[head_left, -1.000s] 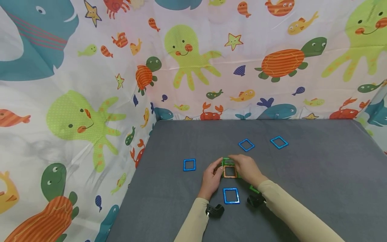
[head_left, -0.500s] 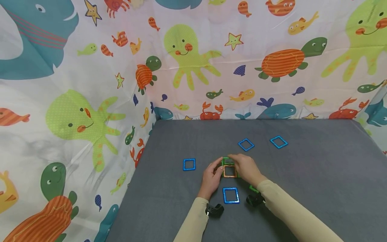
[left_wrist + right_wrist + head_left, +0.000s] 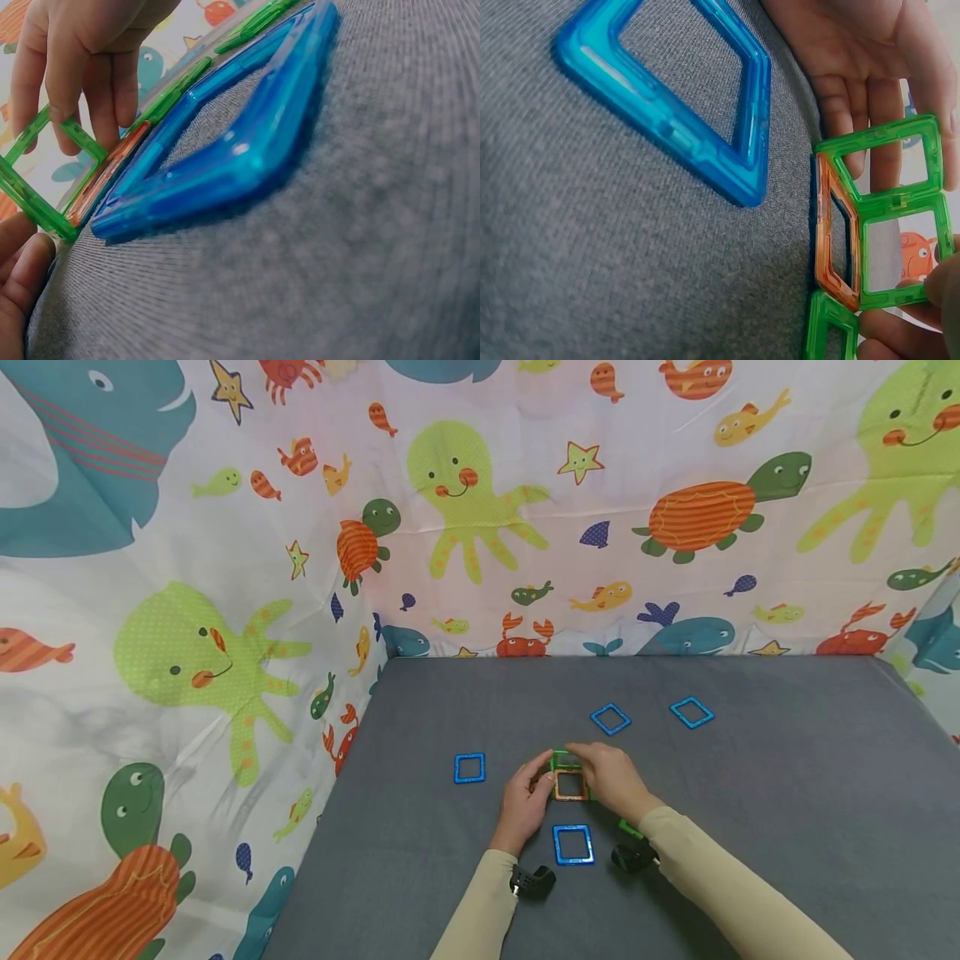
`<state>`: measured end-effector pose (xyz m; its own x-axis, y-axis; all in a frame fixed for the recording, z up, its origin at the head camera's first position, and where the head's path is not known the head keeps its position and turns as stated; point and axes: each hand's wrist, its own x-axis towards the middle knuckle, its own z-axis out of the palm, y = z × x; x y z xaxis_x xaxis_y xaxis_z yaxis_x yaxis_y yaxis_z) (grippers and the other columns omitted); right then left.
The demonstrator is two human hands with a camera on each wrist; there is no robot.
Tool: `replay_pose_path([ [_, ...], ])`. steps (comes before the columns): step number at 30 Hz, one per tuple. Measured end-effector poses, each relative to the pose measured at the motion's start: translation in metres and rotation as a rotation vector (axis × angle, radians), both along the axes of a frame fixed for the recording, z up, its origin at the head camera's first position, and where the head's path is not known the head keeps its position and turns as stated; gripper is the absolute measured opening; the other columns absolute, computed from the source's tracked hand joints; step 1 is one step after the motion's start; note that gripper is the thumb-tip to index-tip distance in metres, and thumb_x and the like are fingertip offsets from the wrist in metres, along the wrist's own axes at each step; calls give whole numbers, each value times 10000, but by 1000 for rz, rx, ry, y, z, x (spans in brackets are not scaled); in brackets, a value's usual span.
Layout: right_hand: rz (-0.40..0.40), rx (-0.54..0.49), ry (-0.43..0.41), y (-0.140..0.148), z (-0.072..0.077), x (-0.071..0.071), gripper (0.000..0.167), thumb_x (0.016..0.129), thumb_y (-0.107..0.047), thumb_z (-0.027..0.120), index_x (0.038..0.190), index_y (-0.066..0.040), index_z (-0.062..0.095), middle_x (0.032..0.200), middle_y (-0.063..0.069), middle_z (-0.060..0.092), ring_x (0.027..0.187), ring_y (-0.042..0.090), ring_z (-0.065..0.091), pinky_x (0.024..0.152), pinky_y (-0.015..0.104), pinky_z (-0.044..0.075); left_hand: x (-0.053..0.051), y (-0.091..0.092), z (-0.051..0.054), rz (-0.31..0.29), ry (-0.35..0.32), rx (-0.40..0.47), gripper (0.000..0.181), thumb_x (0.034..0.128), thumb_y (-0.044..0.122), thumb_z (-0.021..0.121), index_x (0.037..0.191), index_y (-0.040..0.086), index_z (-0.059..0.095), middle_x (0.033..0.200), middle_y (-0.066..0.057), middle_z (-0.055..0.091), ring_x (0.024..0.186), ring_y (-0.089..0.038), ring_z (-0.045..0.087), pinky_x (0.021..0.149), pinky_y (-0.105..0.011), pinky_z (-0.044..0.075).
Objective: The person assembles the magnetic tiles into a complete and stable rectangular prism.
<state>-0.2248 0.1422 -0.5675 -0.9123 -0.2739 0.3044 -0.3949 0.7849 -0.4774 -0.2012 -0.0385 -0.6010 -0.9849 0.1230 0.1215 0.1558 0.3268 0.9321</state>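
Observation:
An orange square magnetic tile lies flat on the grey cloth. Two green square tiles stand upright along its edges, one at the left and one at the back, joined at a corner. My left hand holds the left tile, its fingers behind the frame. Pinched between thumb and fingers, the back tile is in my right hand. A third green tile lies flat against the orange one's right side, mostly hidden by my right hand in the head view.
A blue square tile lies in front of the orange one; another blue tile is farther left. Two more blue tiles lie behind. Another green piece shows under the right wrist. Printed cloth walls bound the table.

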Motion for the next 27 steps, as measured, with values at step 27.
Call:
replay_pose_path([
  [27,-19,-76,-58,28,14,-19,416,1087,-310,476,1320,-18,660,1243,195,716,1116,382,686,917,565,543,-1,-1,-3,-2,9,30,401,1054,257,550,1454,256,580,1357,-43,659,1021,-106,606,871,-242,495],
])
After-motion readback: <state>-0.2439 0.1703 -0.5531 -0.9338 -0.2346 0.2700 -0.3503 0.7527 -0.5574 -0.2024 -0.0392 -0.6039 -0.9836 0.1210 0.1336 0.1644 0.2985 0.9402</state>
